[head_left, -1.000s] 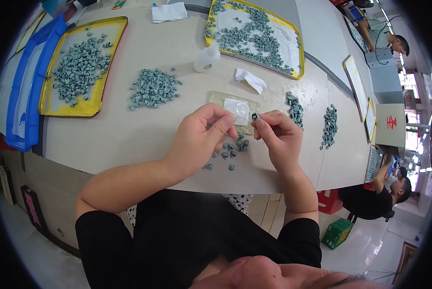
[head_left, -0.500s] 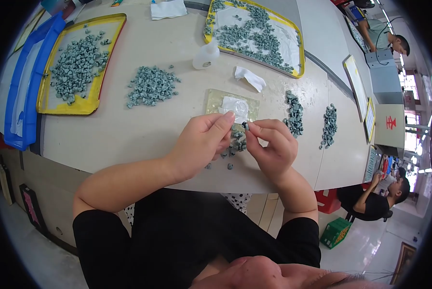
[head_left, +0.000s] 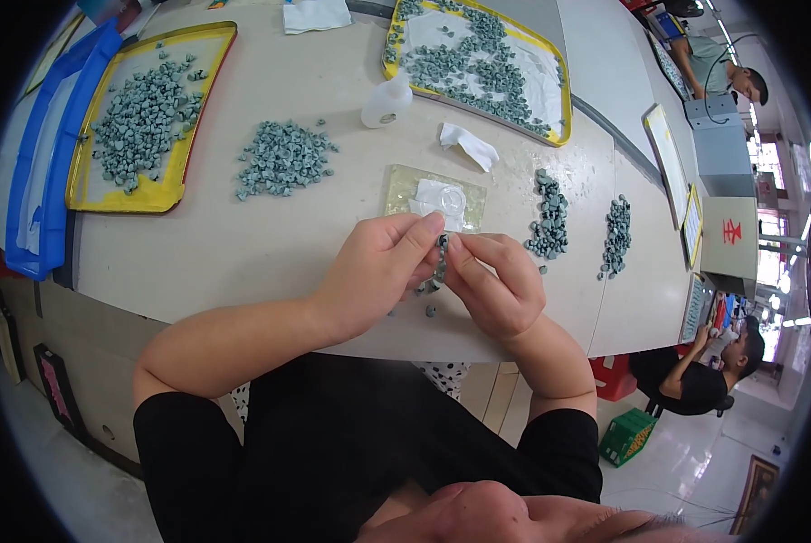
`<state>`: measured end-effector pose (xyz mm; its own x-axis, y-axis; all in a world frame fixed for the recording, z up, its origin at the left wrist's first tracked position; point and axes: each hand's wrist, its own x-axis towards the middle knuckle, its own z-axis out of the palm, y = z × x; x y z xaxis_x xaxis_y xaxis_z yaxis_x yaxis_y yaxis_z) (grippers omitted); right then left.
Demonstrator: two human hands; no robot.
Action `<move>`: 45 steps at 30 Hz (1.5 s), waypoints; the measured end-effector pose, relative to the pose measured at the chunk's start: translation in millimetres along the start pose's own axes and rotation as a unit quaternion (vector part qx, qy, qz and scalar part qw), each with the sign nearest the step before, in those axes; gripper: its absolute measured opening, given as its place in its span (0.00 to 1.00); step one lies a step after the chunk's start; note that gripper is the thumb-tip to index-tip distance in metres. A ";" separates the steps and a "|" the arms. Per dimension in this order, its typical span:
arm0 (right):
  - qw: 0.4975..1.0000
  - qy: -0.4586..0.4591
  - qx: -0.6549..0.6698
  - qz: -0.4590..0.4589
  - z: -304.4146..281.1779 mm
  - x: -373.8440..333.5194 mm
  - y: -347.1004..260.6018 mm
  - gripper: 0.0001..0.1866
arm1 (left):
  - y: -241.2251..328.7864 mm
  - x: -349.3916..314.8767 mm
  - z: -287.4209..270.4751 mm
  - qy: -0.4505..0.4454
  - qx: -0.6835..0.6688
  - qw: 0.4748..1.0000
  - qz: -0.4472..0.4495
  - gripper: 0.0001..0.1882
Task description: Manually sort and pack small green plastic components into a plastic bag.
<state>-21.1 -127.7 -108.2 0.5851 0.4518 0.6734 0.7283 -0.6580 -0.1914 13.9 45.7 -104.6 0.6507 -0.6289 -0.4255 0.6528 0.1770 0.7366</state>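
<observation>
My left hand is closed, thumb laid along the curled fingers; whatever it holds is hidden. Close beside it, my right hand pinches a small grey-green piece with a dark spot between thumb and forefinger, at the left thumb tip. Just beyond both hands lies a yellowish translucent block, bearing a folded white cloth and a clear round disc. Partly hidden beneath the hands, several similar loose pieces lie on the table near its front edge.
Grey-green pieces form a wide heap on the left and two narrow heaps on the right. Yellow-rimmed trays, a blue tray, a white bottle and a white tissue surround them. Two people sit at right.
My right hand has moved left with its piece, which now meets the left thumb tip. The left hand has barely moved. One piece now lies apart below the nearer right-hand heap.
</observation>
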 end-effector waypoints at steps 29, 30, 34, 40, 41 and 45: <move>0.909 -0.145 0.045 0.389 -71.5 6.3 31.6 0.08 | -5.2 -9.8 6.1 0.012 0.237 0.965 0.110 0.17; 0.901 -0.170 0.002 0.400 -77.8 -0.3 38.6 0.08 | -2.6 -10.0 6.8 0.005 0.230 0.968 0.103 0.17; 0.858 -0.235 -0.072 0.452 -78.8 -13.6 44.0 0.09 | -0.5 -9.6 6.9 0.007 0.135 0.986 0.098 0.14; 0.857 -0.218 -0.059 0.463 -62.0 -6.2 40.5 0.09 | 0.7 -2.6 -5.9 -0.028 -0.010 0.998 0.063 0.08; 0.857 -0.219 -0.059 0.462 -58.7 -4.4 38.9 0.09 | -0.3 -0.6 -7.8 -0.027 -0.011 0.998 0.063 0.08; 0.896 -0.141 0.042 0.419 -43.3 4.6 26.3 0.09 | -2.4 3.5 -8.5 -0.021 -0.059 0.997 0.049 0.09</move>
<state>-14.7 -169.0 -79.2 0.9973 -0.0368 0.0638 0.0095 -0.7948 -0.6068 18.0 49.4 -112.2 0.6986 -0.6347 -0.3303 0.6290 0.3248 0.7063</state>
